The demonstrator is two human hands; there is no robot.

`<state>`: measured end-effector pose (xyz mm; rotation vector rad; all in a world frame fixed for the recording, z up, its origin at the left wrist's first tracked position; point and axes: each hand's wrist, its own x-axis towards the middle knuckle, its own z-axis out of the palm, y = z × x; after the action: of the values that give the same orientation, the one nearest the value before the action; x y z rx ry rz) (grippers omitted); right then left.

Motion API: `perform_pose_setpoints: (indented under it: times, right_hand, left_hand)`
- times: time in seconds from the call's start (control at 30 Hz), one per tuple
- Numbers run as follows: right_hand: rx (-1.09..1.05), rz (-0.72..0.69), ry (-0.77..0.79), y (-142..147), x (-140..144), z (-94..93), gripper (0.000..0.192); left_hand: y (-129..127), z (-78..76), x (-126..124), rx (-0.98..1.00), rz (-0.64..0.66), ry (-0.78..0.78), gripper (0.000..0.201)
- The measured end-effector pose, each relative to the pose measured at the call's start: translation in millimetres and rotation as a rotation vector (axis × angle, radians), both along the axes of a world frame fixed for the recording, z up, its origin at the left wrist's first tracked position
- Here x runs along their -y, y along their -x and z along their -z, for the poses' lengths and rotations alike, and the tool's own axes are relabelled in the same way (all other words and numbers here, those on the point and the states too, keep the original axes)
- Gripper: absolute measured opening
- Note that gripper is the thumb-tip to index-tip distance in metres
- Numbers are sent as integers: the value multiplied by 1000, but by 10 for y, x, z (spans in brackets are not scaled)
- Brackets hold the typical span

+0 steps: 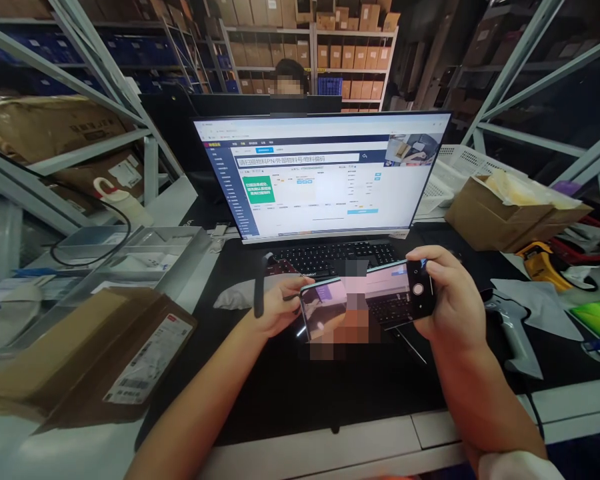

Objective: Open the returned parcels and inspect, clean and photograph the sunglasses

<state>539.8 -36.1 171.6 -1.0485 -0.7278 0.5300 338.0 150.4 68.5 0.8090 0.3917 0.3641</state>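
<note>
A smartphone (390,293) is held sideways in front of me, its camera app on the screen and part of it blurred out. My left hand (280,307) pinches its left end, with a dark band round the wrist. At the other end, beside the shutter button, my right hand (453,300) grips the phone with fingers along the top and thumb below. Behind the phone lie a black keyboard (325,257) and a lit monitor (320,180) showing a web page. A grey bag (235,293) rests by my left wrist.
An opened cardboard box (90,360) with a label lies at left, near clear plastic trays (160,247). To the right are a barcode scanner (517,333), a yellow tape dispenser (540,263) and a cardboard box (510,213). A person (290,73) is behind the monitor, before stocked shelves.
</note>
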Motion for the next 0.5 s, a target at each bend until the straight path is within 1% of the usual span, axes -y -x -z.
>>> perform_pose_setpoints:
  times: [0.13,0.27,0.37,0.5]
  right_hand:
    - [34,14,-4,15,5,-2,15]
    - [-14,-12,0,16,0,-1,14]
    - [-24,-22,12,15,-5,-5,14]
    - [7,1,29,24,-5,-15,14]
  left_hand:
    - [-10,30,-12,-76,0,44,40]
    - [-26,10,9,-98,5,42,38]
    - [-33,3,16,-88,-2,15,37]
    - [-31,25,-1,-80,-8,-40,35]
